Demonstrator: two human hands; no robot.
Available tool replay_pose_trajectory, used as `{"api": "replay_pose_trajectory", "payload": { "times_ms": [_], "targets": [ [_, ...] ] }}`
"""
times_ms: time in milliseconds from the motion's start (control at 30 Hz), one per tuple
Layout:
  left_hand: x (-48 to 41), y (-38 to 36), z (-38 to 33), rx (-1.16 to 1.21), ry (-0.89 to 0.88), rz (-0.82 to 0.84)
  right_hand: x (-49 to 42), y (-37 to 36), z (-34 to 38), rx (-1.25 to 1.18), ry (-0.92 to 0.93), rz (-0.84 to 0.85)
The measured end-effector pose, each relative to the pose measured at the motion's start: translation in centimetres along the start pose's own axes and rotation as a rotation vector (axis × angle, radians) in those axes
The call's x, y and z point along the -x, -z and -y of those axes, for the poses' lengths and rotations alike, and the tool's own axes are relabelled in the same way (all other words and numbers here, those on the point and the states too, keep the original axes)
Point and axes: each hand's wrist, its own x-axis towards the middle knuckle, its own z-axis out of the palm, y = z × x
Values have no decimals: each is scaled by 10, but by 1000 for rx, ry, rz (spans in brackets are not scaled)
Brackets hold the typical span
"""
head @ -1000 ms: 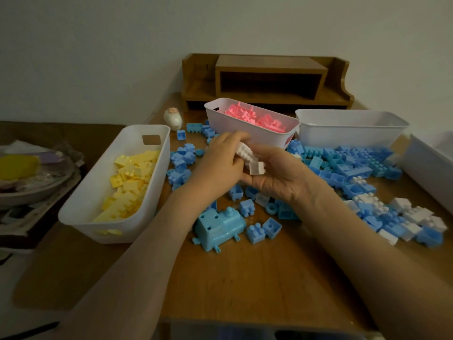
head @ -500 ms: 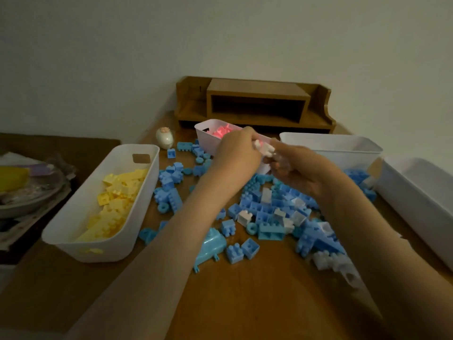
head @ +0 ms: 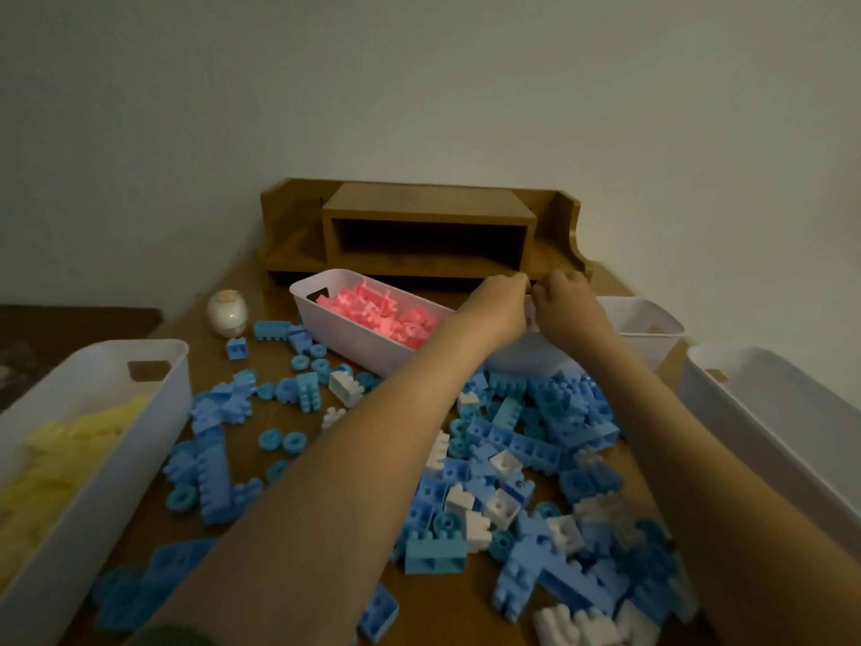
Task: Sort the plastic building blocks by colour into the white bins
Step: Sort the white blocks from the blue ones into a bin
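Blocks of yellow plastic (head: 70, 459) lie in the left bin (head: 107, 361) at the edge of a wooden table (head: 442, 608), with an egg-shaped ornament (head: 228, 313) standing just beyond its far end. Loose blue blocks (head: 550, 412), mixed with scattered white blocks (head: 347, 387), cover the table between the bins. Near the centre, pink blocks (head: 382, 314) sit in the middle bin (head: 354, 342), which is set at an angle in front of a wooden shelf (head: 419, 226) against the wall. The person's left hand (head: 498, 305) and right hand (head: 566, 305) are raised over that bin's right end, knuckles up and fingers curled toward each other; whether they pinch a block cannot be told. A third bin (head: 652, 326) stands behind the right hand, and a fourth bin (head: 768, 435) runs along the right edge.
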Motion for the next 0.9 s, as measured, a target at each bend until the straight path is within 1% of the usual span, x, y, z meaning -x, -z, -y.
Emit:
{"api": "replay_pose_trajectory", "payload": {
  "times_ms": [67,100,167,300,367,467,567,633,667,700,733,800,900],
  "targets": [
    [-4,-2,0,-52,-1,78,-1,3,4,115,-1,100],
    [-4,-3,-1,-86,-5,95,0,6,6,133,-12,119],
    [2,-2,-5,-135,-36,103,9,12,9,140,-35,99],
    [33,6,-18,-169,-90,-17,38,17,11,104,5,26],
    [57,12,-21,-211,-118,-6,58,19,4,72,23,14],
    [101,15,-19,-208,-212,131,92,26,-18,81,-87,36],
    [136,9,-9,-189,-160,260,118,22,-44,162,-283,62],
    [153,5,1,-260,-106,285,130,15,-53,192,-321,57],
    [159,5,6,-300,-89,281,134,12,-56,250,-308,59],
    [164,5,10,-324,-87,273,135,11,-58,256,-297,54],
    [169,5,13,-331,-95,270,135,12,-58,214,-298,47],
    [175,4,17,-319,-114,244,134,13,-58,163,-221,19],
    [178,-2,21,-260,-115,166,135,16,-55,53,-144,-3]
  ]
}}
